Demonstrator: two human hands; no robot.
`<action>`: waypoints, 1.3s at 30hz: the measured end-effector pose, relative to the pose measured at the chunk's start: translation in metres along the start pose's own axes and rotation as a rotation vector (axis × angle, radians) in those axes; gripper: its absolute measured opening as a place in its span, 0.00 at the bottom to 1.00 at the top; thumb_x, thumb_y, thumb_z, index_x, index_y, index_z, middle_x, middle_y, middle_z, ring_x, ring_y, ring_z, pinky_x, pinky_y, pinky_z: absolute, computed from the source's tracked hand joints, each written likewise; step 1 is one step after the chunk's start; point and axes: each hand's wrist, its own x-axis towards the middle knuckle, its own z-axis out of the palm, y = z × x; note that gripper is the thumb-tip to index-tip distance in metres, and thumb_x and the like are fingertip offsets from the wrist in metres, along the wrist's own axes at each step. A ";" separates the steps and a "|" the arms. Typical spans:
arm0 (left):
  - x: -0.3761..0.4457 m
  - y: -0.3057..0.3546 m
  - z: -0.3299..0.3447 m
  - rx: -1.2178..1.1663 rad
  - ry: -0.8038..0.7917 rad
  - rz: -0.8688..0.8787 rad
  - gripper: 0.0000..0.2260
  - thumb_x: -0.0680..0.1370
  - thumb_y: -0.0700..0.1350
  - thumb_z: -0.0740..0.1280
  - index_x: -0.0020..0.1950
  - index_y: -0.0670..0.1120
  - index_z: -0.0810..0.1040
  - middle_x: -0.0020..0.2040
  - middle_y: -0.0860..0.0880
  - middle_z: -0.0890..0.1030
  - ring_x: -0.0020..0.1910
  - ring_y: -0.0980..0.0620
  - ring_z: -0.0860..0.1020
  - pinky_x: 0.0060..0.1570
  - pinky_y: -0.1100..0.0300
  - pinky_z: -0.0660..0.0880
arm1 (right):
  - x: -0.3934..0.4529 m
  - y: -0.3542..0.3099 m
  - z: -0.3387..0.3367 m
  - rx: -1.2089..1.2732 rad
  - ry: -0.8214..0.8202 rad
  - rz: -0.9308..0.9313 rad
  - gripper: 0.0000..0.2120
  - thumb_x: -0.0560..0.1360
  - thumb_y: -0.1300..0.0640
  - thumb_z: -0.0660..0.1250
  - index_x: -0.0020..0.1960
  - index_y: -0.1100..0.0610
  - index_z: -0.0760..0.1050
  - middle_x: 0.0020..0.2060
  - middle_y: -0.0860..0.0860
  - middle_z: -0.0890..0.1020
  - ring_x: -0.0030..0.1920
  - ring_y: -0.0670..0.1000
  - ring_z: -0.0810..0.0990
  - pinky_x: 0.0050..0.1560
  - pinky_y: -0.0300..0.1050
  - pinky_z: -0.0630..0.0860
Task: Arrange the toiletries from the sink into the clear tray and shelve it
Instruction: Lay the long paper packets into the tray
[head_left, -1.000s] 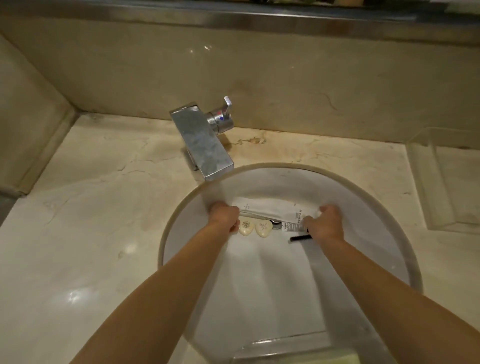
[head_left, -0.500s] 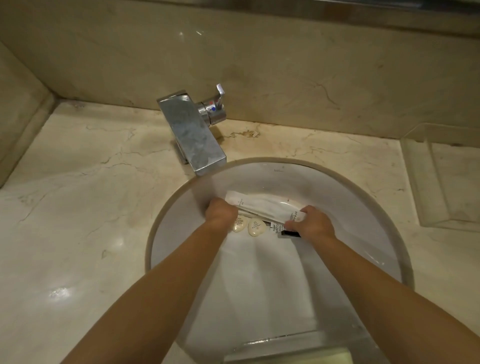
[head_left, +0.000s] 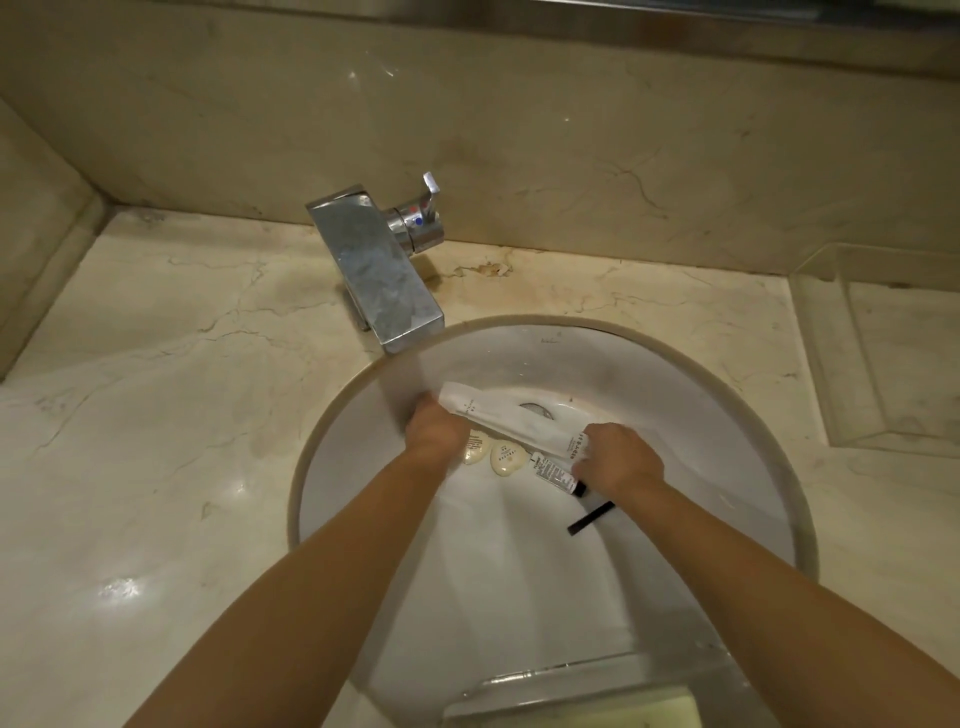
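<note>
Down in the sink (head_left: 675, 395), both hands are sunk among the toiletries: the left hand (head_left: 435, 432) is closed on one end of a long white packet (head_left: 511, 421), the right hand (head_left: 618, 457) on the other. Just below the fingers, two small soaps (head_left: 491, 453) and a black comb (head_left: 589, 519) remain ungathered. The clear tray (head_left: 826, 364), well apart on the tabletop (head_left: 156, 415), appears empty; nothing is judged placed or shelved yet
</note>
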 end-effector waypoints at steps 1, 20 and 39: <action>-0.011 0.006 -0.005 -0.022 0.011 0.003 0.18 0.67 0.39 0.62 0.57 0.42 0.75 0.53 0.39 0.81 0.53 0.38 0.81 0.52 0.46 0.79 | -0.001 0.000 0.000 -0.022 -0.018 -0.021 0.04 0.71 0.59 0.66 0.42 0.52 0.72 0.45 0.51 0.79 0.45 0.53 0.78 0.37 0.43 0.69; -0.060 0.014 -0.045 -0.416 -0.241 -0.259 0.07 0.78 0.42 0.67 0.42 0.42 0.73 0.37 0.42 0.78 0.17 0.52 0.76 0.18 0.67 0.69 | -0.044 0.018 -0.022 -0.226 0.493 -0.625 0.19 0.50 0.75 0.70 0.32 0.56 0.70 0.28 0.50 0.73 0.29 0.53 0.71 0.30 0.43 0.61; -0.175 0.017 -0.079 -0.661 -0.190 0.177 0.13 0.74 0.26 0.64 0.42 0.44 0.76 0.47 0.43 0.76 0.40 0.50 0.77 0.34 0.64 0.77 | -0.146 0.037 -0.084 1.052 -0.166 -0.142 0.45 0.70 0.65 0.75 0.77 0.50 0.52 0.62 0.55 0.72 0.56 0.58 0.78 0.56 0.51 0.78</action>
